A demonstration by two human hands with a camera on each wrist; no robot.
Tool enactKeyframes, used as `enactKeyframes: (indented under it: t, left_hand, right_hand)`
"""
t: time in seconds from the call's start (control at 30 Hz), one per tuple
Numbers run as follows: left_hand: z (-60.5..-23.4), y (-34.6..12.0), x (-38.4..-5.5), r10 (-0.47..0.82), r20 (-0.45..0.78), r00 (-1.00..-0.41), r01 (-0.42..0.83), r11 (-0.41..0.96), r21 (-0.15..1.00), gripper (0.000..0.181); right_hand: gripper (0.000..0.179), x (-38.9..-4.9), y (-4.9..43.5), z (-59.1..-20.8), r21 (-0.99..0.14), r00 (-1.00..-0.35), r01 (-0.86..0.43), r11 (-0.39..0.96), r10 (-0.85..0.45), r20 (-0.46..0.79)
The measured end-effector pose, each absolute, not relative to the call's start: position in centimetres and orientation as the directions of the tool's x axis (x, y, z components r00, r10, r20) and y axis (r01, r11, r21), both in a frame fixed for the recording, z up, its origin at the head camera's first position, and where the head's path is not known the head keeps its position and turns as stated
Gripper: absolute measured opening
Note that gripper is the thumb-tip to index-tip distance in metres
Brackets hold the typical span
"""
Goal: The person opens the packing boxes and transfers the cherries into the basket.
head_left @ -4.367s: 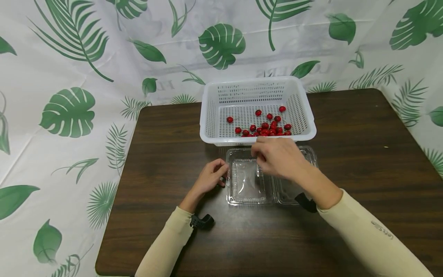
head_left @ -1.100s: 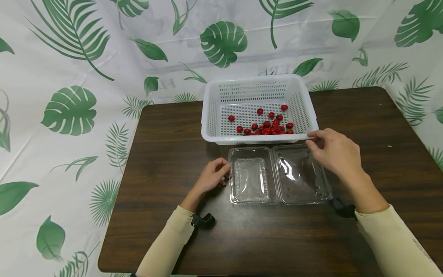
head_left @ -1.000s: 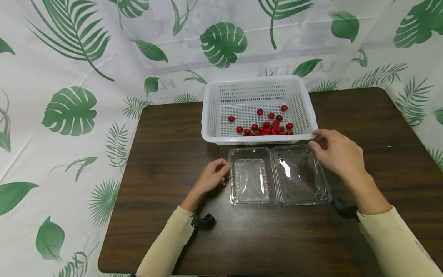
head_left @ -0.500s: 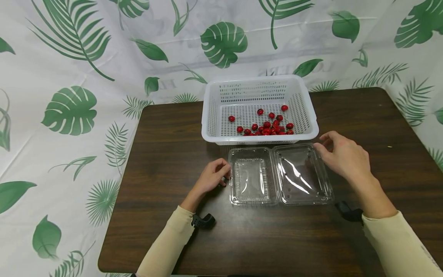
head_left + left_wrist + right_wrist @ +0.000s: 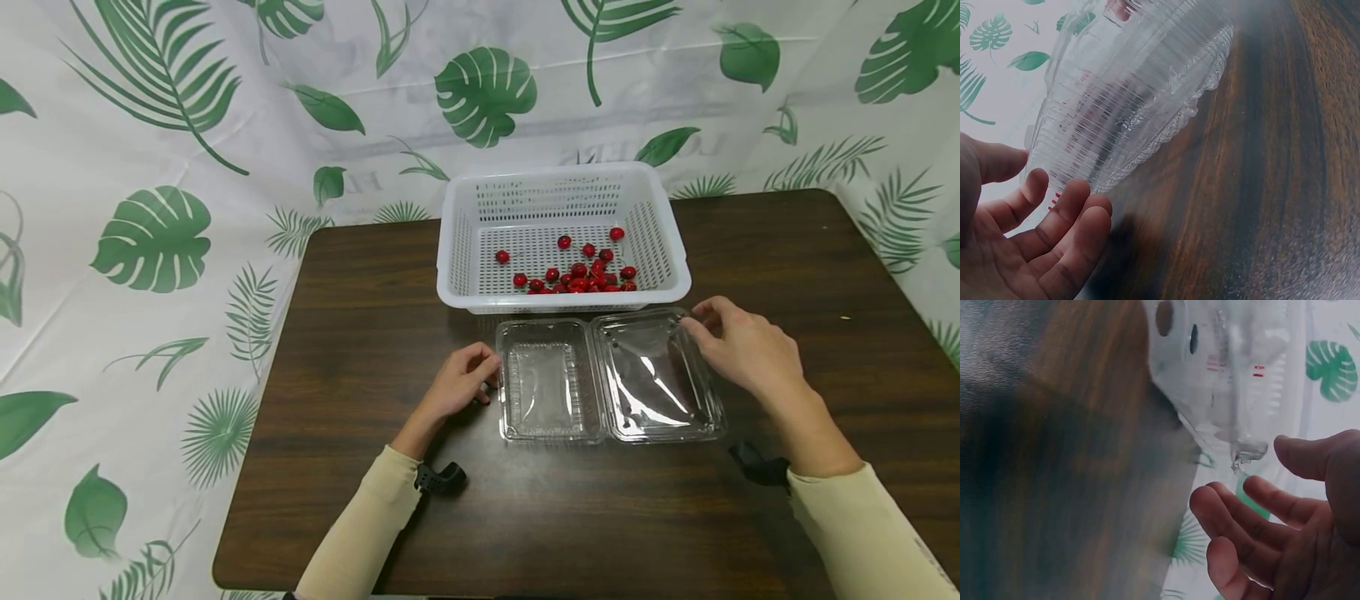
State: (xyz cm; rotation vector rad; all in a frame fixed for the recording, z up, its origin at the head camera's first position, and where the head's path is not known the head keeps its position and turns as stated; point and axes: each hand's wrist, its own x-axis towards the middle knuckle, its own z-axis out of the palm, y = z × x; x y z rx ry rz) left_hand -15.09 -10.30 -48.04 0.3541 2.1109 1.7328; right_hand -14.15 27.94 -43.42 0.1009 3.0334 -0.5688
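Note:
A clear plastic clamshell container [image 5: 545, 392] lies unfolded on the table, its base at left and its lid [image 5: 652, 383] at right. Nothing lies in the base. At the base's left edge is my left hand [image 5: 461, 379]; the left wrist view shows the thumb and index finger [image 5: 1036, 181] pinching the rim, the other fingers loosely bent beneath. My right hand [image 5: 750, 346] is beside the lid's far right corner. In the right wrist view its thumb [image 5: 1297, 456] and fingers are spread apart around that corner, gripping nothing.
Just behind the container stands a white perforated plastic basket [image 5: 562, 302], with several red cherries [image 5: 578, 271] mostly toward its front right. The dark wooden table [image 5: 360, 333] meets a white leaf-print cloth [image 5: 480, 96] at the back and left.
My right hand has moved from above the base to the lid's far right corner, then drifted slightly right and nearer. The lid has settled flatter. My left hand stays put.

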Motion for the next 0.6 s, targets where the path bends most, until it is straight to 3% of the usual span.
enactKeyframes:
  t: [0.6]
  left_hand:
    - [-48.0,-10.2,-15.1,0.434,-0.118,-0.893,-0.026,0.213,0.977,0.021]
  right_hand:
    - [0.064,-13.9,28.7,-45.1,-0.388,-0.990,0.078,0.918,0.024,-0.142]
